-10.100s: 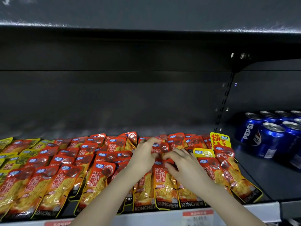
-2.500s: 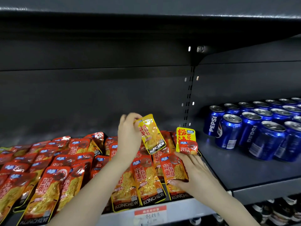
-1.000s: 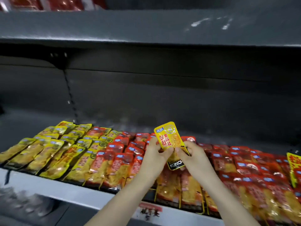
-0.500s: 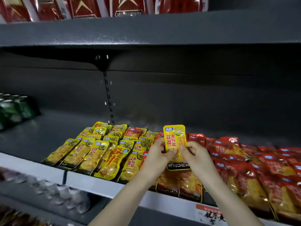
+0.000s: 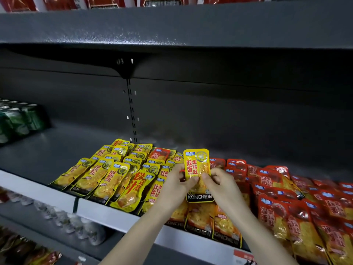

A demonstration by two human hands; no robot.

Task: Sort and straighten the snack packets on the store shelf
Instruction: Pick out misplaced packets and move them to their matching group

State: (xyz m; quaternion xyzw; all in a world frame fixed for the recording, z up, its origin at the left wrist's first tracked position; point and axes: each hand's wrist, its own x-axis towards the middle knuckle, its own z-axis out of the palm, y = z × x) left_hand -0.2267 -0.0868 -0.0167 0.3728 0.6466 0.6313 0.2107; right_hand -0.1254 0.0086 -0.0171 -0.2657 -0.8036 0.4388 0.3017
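A yellow snack packet (image 5: 196,165) stands upright in the air above the shelf, pinched from both sides. My left hand (image 5: 175,185) holds its left edge and my right hand (image 5: 222,186) holds its right edge, thumbs on the front. Below and to the left lie rows of matching yellow packets (image 5: 107,176). To the right lie rows of red packets (image 5: 298,203), running out of frame. One red packet (image 5: 159,153) sits among the yellow ones at the back.
The grey shelf (image 5: 47,150) is bare left of the yellow packets. Green cans (image 5: 17,119) stand at the far left. An upper shelf (image 5: 172,25) hangs overhead with red packs on it. A white price rail (image 5: 107,213) runs along the front edge.
The view has swung left from the blue cans to the yellow rows. The yellow packet, first lifted in my left hand alone, is now held by both hands over the yellow-red boundary.
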